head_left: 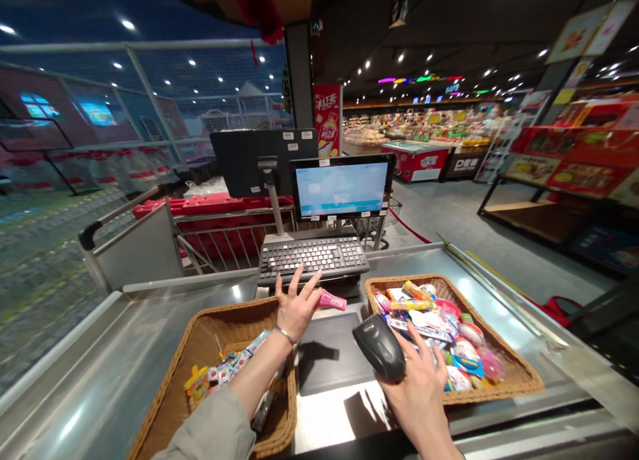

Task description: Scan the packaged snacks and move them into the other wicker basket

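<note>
My left hand (295, 306) is raised over the counter just in front of the keyboard (313, 256), holding a small pink packet (331, 301) between thumb and fingers while the other fingers spread. A bracelet sits on that wrist. My right hand (418, 382) grips a black handheld barcode scanner (381, 345), its head pointing left toward the dark scan pad (329, 353). A wicker basket (210, 340) with a few candy packets sits at left. Another wicker basket (514, 373), full of colourful sweets, sits at right.
A till screen (341, 188) glows behind the keyboard, with a second monitor back (262, 160) to its left. The steel counter (124, 340) runs left and right. A metal railing (224, 237) and red carts stand beyond; shop shelves (574, 160) are at right.
</note>
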Action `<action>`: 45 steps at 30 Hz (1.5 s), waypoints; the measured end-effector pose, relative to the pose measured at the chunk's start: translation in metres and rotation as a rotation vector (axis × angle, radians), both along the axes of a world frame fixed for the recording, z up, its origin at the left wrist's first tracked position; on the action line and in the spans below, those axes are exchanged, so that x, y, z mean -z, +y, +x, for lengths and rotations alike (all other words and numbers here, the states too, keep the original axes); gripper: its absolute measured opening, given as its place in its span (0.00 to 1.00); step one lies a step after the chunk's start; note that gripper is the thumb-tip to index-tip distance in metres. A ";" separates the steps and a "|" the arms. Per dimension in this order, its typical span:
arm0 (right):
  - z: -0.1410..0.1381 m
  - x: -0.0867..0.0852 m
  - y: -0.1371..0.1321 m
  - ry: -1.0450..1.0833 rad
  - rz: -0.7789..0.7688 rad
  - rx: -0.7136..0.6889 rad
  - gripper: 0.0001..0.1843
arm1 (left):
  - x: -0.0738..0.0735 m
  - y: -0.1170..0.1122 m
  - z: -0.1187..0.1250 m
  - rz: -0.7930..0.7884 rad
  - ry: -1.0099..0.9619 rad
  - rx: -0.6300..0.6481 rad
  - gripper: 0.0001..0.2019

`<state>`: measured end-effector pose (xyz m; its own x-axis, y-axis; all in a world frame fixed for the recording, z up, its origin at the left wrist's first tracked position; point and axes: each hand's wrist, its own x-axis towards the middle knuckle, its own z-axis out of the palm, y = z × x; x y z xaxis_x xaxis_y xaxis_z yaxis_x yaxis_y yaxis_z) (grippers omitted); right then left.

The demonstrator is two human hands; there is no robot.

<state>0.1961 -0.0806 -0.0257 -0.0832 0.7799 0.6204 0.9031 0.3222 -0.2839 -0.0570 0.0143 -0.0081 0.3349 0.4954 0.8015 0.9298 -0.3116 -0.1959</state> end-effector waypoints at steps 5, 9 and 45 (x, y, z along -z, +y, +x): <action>0.011 0.003 0.000 0.015 0.023 0.039 0.14 | -0.005 0.004 0.015 0.019 0.002 0.050 0.04; 0.019 0.004 -0.001 0.012 0.054 0.067 0.16 | -0.008 0.007 0.029 0.023 0.008 0.098 0.05; 0.083 0.013 -0.012 0.085 0.066 0.384 0.19 | 0.004 0.048 0.130 -0.111 -0.015 0.346 0.09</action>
